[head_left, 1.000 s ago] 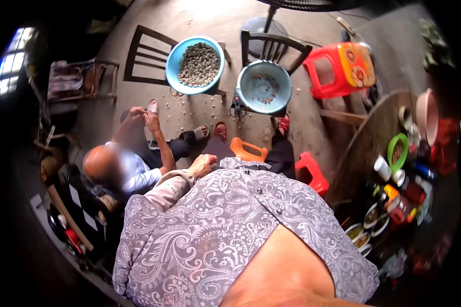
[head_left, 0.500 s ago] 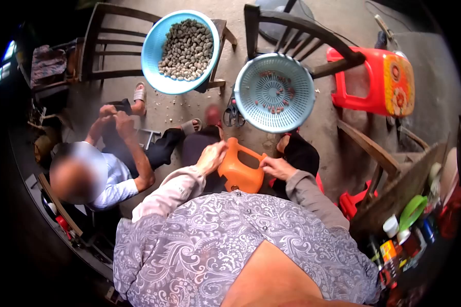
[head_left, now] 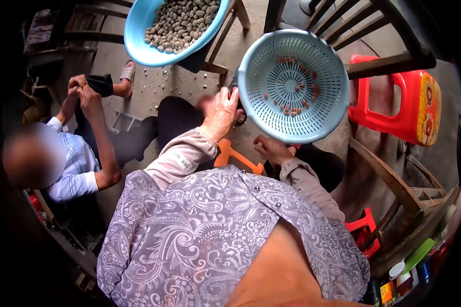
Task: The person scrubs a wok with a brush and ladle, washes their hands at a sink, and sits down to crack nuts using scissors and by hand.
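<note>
My left hand (head_left: 223, 113) is closed on the black-handled scissors (head_left: 241, 118) beside the left rim of a light blue colander (head_left: 248, 87). Its fingers cover most of the scissors. Several small reddish-brown kernels (head_left: 292, 110) lie inside the colander. Just below its lower rim, my right hand (head_left: 272, 151) is held with curled fingers; whether anything is in them is hidden. An orange plastic jug (head_left: 243, 159) with a handle rests in my lap between both hands, partly covered by my shirt.
A blue basin (head_left: 133, 38) of unshelled nuts (head_left: 182, 25) stands at the upper left. At left sits another person (head_left: 79, 158), hands together. Wooden chairs (head_left: 389, 66) and a red stool (head_left: 379, 120) are on the right. Pale bits litter the floor.
My left hand has left the orange jug and moved up to the scissors. My right hand has let go of the jug and curled near the colander. The view has shifted.
</note>
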Available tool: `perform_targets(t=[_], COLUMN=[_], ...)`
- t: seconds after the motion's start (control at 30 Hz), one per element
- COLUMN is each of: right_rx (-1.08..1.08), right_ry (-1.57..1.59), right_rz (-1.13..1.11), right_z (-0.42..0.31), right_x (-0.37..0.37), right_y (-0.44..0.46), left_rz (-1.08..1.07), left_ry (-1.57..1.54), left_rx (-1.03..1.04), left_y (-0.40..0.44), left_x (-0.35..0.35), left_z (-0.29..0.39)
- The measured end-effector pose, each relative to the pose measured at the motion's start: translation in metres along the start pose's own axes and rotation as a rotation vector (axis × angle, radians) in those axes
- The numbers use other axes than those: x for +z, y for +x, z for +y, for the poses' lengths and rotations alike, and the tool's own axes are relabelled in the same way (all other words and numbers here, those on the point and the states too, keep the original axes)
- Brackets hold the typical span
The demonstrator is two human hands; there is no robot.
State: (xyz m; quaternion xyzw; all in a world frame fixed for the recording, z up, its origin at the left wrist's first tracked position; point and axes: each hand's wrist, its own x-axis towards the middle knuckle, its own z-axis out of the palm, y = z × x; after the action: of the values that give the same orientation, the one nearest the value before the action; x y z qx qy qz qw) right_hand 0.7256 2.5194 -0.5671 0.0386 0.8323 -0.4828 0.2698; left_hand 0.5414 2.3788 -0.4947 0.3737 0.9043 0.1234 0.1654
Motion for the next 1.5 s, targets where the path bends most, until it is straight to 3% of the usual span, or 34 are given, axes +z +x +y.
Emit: perform_targets(t=[0.07, 0.2, 0.33, 0.43, 0.57, 0.63, 0.67, 0.7, 0.73, 0.77, 0.87, 0.93, 1.0, 1.03, 1.13, 1.2, 1.3, 1.33, 1.43, 1.5], right_rx=[0.106, 0.090, -0.001, 0.111, 0.059, 0.007, 0.047, 0.083, 0.115, 0.016, 0.193, 0.287, 0.238, 0.157, 0.003, 0.018, -0.196, -0.302, -0.338, -0.404], right_ry=[0.027, 0.065, -0.184, -0.225, -0.219, -0.286, -0.193, -0.104, -0.018, 0.134, 0.862, -1.098, -0.943, -0.707, -0.611, -0.745, -0.608, -0.626, -0.583, -0.637], right_rz=[0.018, 0.036, 0.170, 0.235, 0.307, 0.355, 0.283, 0.207, 0.129, 0.091, 0.083, 0.174, 0.032, 0.295, 0.252, 0.376, 0.633, 0.747, 0.760, 0.758], right_z=[-0.007, -0.012, 0.005, 0.006, -0.019, -0.034, -0.052, -0.071, -0.082, -0.080, -0.074, -0.056, -0.076, -0.071, -0.098, -0.125, -0.154, -0.161, -0.218, -0.240], right_x=[0.003, 0.012, 0.024, 0.032, 0.038, 0.047, 0.051, 0.051, 0.051, 0.055, 0.068, 0.091, 0.080, 0.087, 0.062, 0.051, 0.013, -0.005, -0.067, -0.100], right_y=[0.003, -0.005, -0.009, -0.009, -0.031, -0.043, -0.053, -0.060, -0.063, -0.063, -0.054, -0.050, -0.041, -0.035, -0.023, -0.021, -0.001, 0.007, 0.022, 0.053], left_rz=[-0.014, -0.024, 0.064, 0.038, 0.249, 0.144, 0.079, 0.160, 0.102, 0.056, 0.004, -0.032, -0.076, -0.101, -0.142, -0.156, -0.198, -0.273, -0.491, -0.490], left_ry=[0.022, 0.002, -0.019, -0.107, -0.228, -0.562, -0.727, -0.808, -0.996, -1.203, -1.704, -1.864, -1.955, -1.971, -2.150, -2.110, -1.796, -1.833, -1.959, -1.957], left_rx=[-0.059, -0.157, -0.164, -0.241, -0.211, -0.342, -0.413, -0.384, -0.307, -0.320, -0.341, -0.391, -0.372, -0.341, -0.299, -0.265, -0.298, -0.294, -0.322, -0.346], left_y=[-0.002, -0.012, -0.008, -0.002, -0.006, -0.011, -0.016, -0.025, -0.029, -0.039, -0.084, -0.109, -0.126, -0.125, -0.119, -0.125, -0.114, -0.105, -0.071, -0.056], left_x=[0.007, 0.011, 0.021, 0.025, 0.034, 0.028, 0.028, 0.031, 0.046, 0.044, 0.024, 0.000, -0.021, -0.021, -0.014, -0.032, -0.056, -0.055, -0.046, -0.035], left_z=[0.000, 0.008, 0.005, 0.003, -0.014, -0.029, -0.036, -0.041, -0.052, -0.051, -0.029, -0.013, -0.012, -0.020, -0.042, -0.045, -0.052, -0.057, -0.076, -0.081])
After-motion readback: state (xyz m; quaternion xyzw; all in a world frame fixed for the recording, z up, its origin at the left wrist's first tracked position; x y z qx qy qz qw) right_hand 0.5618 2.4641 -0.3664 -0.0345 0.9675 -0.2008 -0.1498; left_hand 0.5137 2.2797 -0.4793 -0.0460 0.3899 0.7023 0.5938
